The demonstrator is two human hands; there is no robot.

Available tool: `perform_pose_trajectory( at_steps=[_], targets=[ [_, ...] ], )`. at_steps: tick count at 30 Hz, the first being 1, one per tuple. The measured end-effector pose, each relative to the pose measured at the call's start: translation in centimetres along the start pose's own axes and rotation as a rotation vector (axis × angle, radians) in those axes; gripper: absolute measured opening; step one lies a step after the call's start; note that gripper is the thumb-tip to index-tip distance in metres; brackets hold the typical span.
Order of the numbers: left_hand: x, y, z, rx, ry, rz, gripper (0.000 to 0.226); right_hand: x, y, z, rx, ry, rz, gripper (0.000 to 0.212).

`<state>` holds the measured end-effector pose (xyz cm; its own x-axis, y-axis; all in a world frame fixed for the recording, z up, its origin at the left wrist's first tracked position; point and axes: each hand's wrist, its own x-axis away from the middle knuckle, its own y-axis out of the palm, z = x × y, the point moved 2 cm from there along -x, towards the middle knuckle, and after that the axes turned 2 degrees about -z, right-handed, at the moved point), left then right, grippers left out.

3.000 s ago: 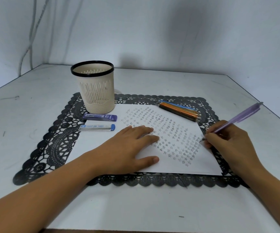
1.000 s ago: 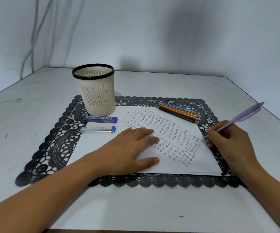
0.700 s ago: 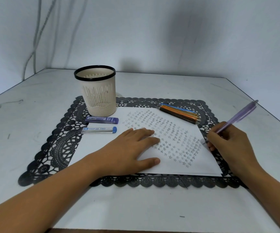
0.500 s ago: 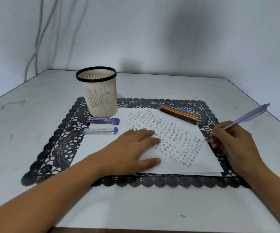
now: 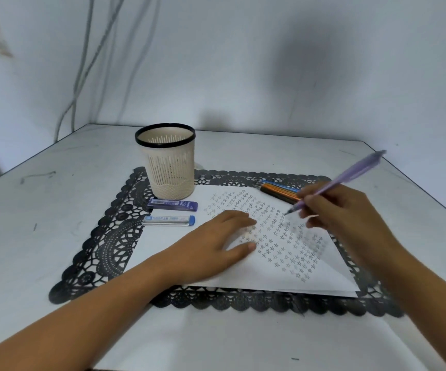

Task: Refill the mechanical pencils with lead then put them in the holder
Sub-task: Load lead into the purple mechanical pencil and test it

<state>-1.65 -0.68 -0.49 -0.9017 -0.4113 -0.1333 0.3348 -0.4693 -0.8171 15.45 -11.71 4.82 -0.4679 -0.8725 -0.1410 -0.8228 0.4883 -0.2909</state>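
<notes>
Pencil (image 5: 350, 174) blurred; tip seemingly above paper (image 5: 163, 250)

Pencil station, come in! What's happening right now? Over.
Left hand flat on paper. Right hand grips purple mechanical pencil, tip above paper. Holder open, no pencils sticking out. Nothing blocking it.

lilac pencil (image 5: 350, 178), black lace mat (image 5: 109, 245)
</notes>
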Motion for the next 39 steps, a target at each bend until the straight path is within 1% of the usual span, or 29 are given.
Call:
perform_pose_trajectory(
  at_steps=[4,6,8,11,13,14,15,18,20,22,25,27,29,31,35,39],
  targets=[
    [0.0,-0.6,0.0,0.164,-0.031,0.190,0.040,-1.5,3.5,-0.5,0.041,0.013,-0.151,0.011],
    [-0.2,-0.8,0.1,0.245,-0.036,0.239,0.032,-2.1,4.7,-0.4,0.019,0.027,-0.211,0.011],
    [-0.3,-0.9,0.1,0.276,-0.038,0.271,0.022,-2.4,5.6,-0.4,-0.016,0.026,-0.248,0.010],
    [-0.5,-1.1,0.1,0.295,-0.071,0.326,0.009,-2.6,6.4,-0.3,-0.042,0.002,-0.241,0.010],
    [-0.5,-1.1,0.1,0.321,-0.094,0.345,0.009,-2.7,6.6,0.2,-0.028,-0.008,-0.200,0.010],
    [-0.6,-1.1,0.1,0.328,-0.104,0.346,0.010,-2.8,6.7,0.6,-0.058,0.004,-0.165,0.008],
    [-0.6,-1.0,0.1,0.330,-0.109,0.341,0.009,-2.8,6.8,1.0,-0.143,0.042,-0.123,0.009],
    [-0.5,-0.8,0.1,0.312,-0.097,0.312,0.010,-3.3,6.5,2.0,-0.585,0.206,-0.052,0.044],
    [-0.5,-0.5,0.2,0.315,-0.086,0.286,0.009,-3.5,6.3,2.0,-0.802,0.265,-0.076,0.056],
    [-0.5,-0.4,0.2,0.312,-0.075,0.272,0.009,-3.5,6.3,1.9,-0.996,0.316,-0.106,0.058],
    [-0.4,-0.2,0.2,0.280,-0.046,0.248,0.012,-3.5,6.6,1.7,-1.256,0.344,-0.103,0.055],
    [-0.3,-0.1,0.3,0.241,-0.026,0.234,0.008,-3.5,6.6,1.6,-1.324,0.344,-0.093,0.055],
    [-0.2,-0.1,0.4,0.219,-0.004,0.223,0.003,-3.6,6.3,1.7,-1.338,0.327,-0.102,0.056],
    [-0.1,-0.2,0.5,0.201,0.024,0.204,0.004,-3.6,6.0,1.8,-1.347,0.303,-0.107,0.058],
    [-0.1,-0.1,0.7,0.155,0.084,0.181,0.014,-3.7,5.5,1.9,-1.352,0.277,-0.093,0.058],
    [-0.1,0.0,0.5,0.149,0.106,0.172,0.019,-3.6,5.3,2.1,-1.322,0.260,-0.088,0.047]
  ],
)
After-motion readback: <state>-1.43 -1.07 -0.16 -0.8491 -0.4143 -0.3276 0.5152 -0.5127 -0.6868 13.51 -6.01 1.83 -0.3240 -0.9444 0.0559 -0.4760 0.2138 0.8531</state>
